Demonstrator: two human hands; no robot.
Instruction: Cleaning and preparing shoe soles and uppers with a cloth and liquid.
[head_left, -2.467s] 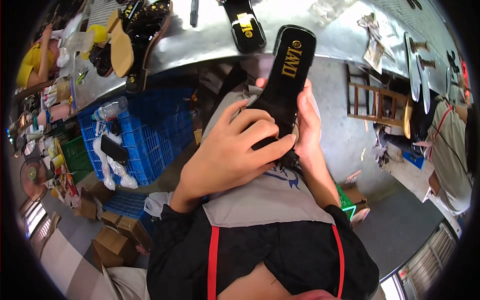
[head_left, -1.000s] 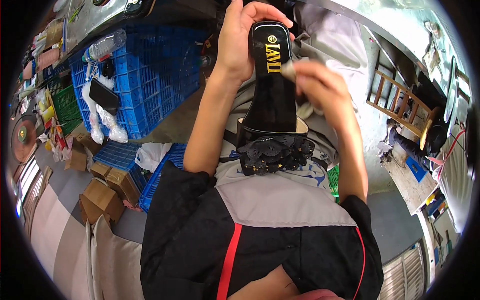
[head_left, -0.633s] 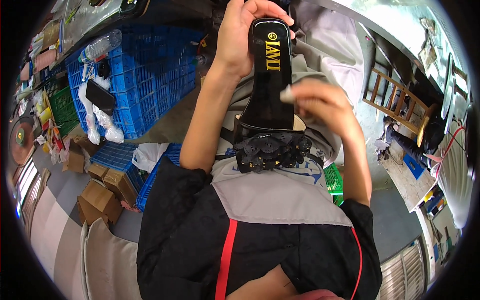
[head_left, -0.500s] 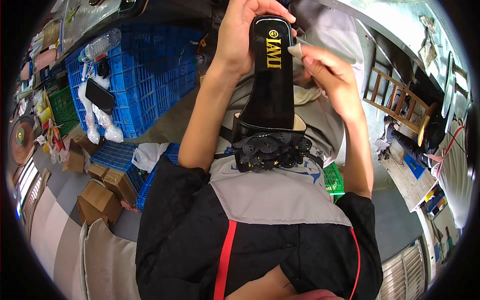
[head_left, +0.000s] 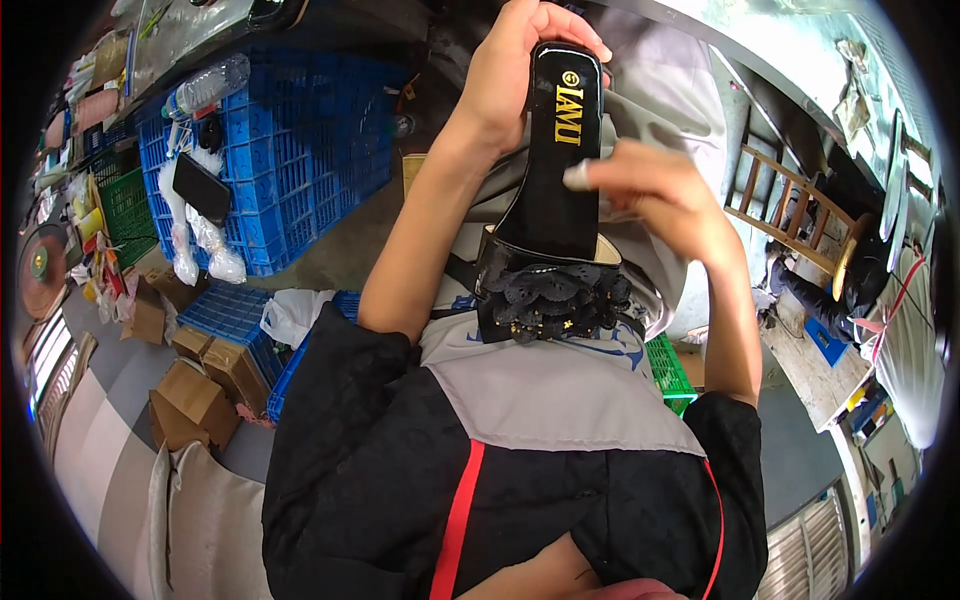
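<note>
A glossy black slipper [head_left: 556, 205] with gold lettering on its insole lies over my lap, heel end away from me. My left hand [head_left: 505, 85] grips it round the heel end, its fingers curling over the far edge. At the slipper's near end, a black ruffled flower ornament [head_left: 550, 303] with small gold bits covers the strap. My right hand [head_left: 665, 190] is over the right side of the insole, smeared by motion. A whitish cover or scrap [head_left: 578, 177] shows at its foremost fingertip; its kind is unclear. The other fingers of that hand look curled, mostly hidden.
To the left stand blue plastic crates [head_left: 290, 170], with a phone [head_left: 201, 190] and a plastic bottle [head_left: 208, 85] on them. Cardboard boxes [head_left: 190, 400] sit lower left. A wooden rack [head_left: 795, 205] is at right, below a pale tabletop [head_left: 800, 50]. A green basket [head_left: 670, 372] shows beside my apron.
My right hand has moved from the insole's upper right edge toward me and over the insole. The slipper and my left hand have shifted slightly right in the picture.
</note>
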